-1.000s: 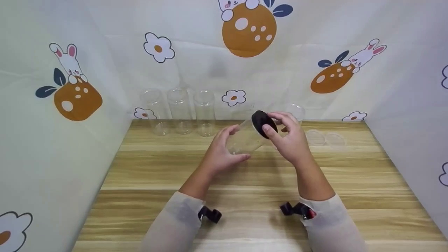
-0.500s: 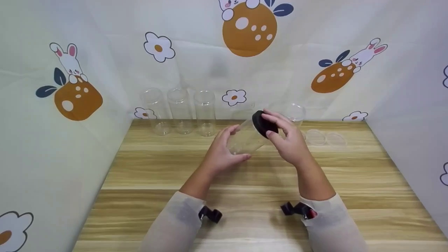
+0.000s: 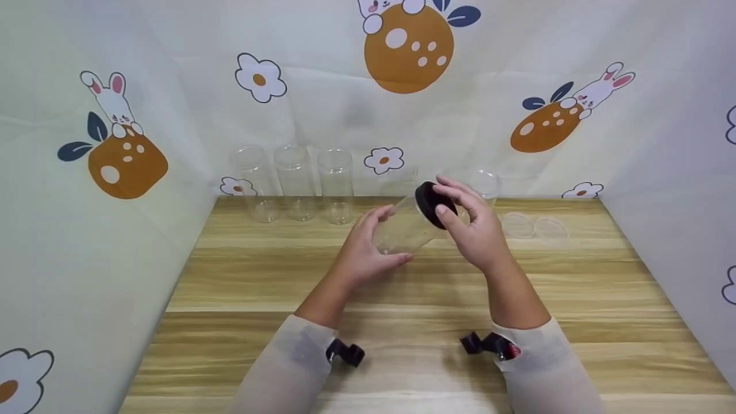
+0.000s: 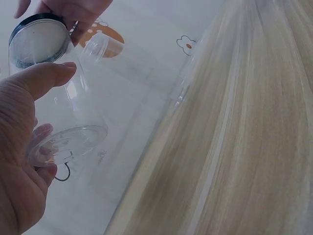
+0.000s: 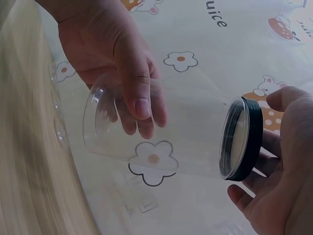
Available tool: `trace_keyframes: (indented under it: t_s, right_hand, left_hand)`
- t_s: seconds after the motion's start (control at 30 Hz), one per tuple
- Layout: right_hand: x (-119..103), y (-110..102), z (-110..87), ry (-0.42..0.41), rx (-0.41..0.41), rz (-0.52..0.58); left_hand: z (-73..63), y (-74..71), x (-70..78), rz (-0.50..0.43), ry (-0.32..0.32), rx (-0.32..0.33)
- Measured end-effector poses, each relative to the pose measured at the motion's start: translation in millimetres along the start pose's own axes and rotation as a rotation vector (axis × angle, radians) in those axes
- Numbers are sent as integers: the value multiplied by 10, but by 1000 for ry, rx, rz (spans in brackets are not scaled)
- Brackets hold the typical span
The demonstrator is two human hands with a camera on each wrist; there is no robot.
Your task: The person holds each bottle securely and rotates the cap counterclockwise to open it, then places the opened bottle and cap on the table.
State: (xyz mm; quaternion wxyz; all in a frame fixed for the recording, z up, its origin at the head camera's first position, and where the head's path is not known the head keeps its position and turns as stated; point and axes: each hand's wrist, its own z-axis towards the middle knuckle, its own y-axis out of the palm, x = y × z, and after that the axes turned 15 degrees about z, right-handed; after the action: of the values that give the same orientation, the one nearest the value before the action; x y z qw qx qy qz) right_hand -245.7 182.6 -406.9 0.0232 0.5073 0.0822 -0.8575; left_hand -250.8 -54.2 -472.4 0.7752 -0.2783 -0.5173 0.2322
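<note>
Tilted above the table is a clear jar [image 3: 402, 230], its mouth end up and to the right. My left hand [image 3: 368, 247] holds it around the lower body, thumb on the near side. A black lid [image 3: 432, 207] covers the mouth. My right hand [image 3: 480, 233] has its thumb and fingers at the lid's rim. In the left wrist view the jar's wall [image 4: 73, 110] is see-through, and I see nothing inside. The right wrist view shows the lid [image 5: 252, 142] seated on the jar, with the fingers [image 5: 266, 164] around its far edge.
Three tall clear jars [image 3: 299, 181] stand upright in a row at the back left. Another clear container [image 3: 487, 187] is partly hidden behind my right hand. Two clear round discs [image 3: 519, 225] lie to its right on the wooden table [image 3: 402, 339]. Patterned cloth walls [image 3: 322, 103] enclose it.
My right fingers have shifted around the lid's rim, first forward over it, then slightly back. The jar and my left hand stay nearly in place.
</note>
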Motion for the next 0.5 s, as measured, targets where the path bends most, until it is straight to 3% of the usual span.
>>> trace_keyframes:
  t_s: [0.3,0.5]
  right_hand:
    - [37,9,32,70,104,-109]
    - [54,8,36,48,94,-108]
  left_hand:
    - [-3,16,-6,2,6,8]
    - [4,19,-11,-5,8,10]
